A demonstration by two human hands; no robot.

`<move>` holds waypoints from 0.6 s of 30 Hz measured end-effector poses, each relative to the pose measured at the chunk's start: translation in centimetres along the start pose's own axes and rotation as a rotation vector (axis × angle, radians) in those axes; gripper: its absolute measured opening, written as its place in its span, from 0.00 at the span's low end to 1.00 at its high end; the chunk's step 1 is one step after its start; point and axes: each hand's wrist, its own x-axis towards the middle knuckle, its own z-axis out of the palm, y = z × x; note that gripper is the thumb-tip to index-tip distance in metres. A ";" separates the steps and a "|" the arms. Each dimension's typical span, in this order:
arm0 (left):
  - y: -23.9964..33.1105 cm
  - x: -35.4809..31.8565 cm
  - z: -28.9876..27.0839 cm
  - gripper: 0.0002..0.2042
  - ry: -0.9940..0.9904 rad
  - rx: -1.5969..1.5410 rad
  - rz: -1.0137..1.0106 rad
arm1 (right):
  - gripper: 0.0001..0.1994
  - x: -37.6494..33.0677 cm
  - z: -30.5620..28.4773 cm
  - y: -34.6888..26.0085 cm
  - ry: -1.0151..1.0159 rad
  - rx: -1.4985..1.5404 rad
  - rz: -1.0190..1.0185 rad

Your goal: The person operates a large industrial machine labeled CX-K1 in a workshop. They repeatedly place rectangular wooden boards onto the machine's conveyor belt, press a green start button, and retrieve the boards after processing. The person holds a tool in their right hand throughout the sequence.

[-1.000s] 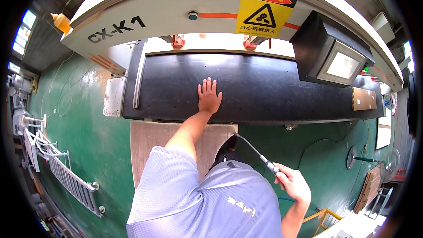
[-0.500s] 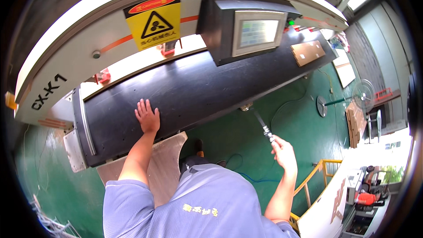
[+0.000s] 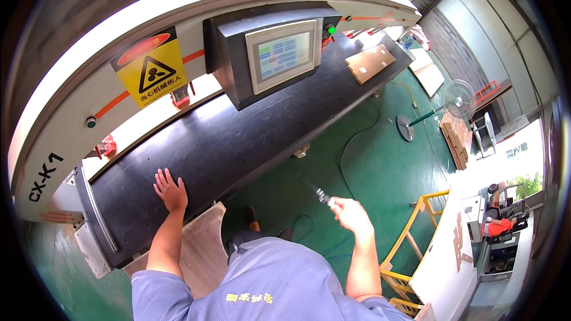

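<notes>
Gripping the tool (image 3: pixel 323 197) tightly, the right hand (image 3: pixel 353 214) holds it over the green floor (image 3: pixel 380 169), apart from the black table (image 3: pixel 238 137). On that table the left hand (image 3: pixel 171 192) lies flat and spread; cardboard (image 3: pixel 370 63) lies farther along, past the screen (image 3: pixel 285 53).

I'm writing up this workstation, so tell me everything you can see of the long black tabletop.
The long black tabletop looks smooth, with bright reflections on its surface; its exact material is unclear. It lies flat, running from lower left to upper right, alongside a white machine beam. A pale metal strip crosses its left end, brown cardboard lies near its far end, and the left hand rests palm down on it.
</notes>
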 end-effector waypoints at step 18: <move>-0.6 -0.1 0.8 0.32 0.046 -0.036 -0.007 | 0.18 -3.5 -0.9 -3.5 -0.333 0.047 -0.262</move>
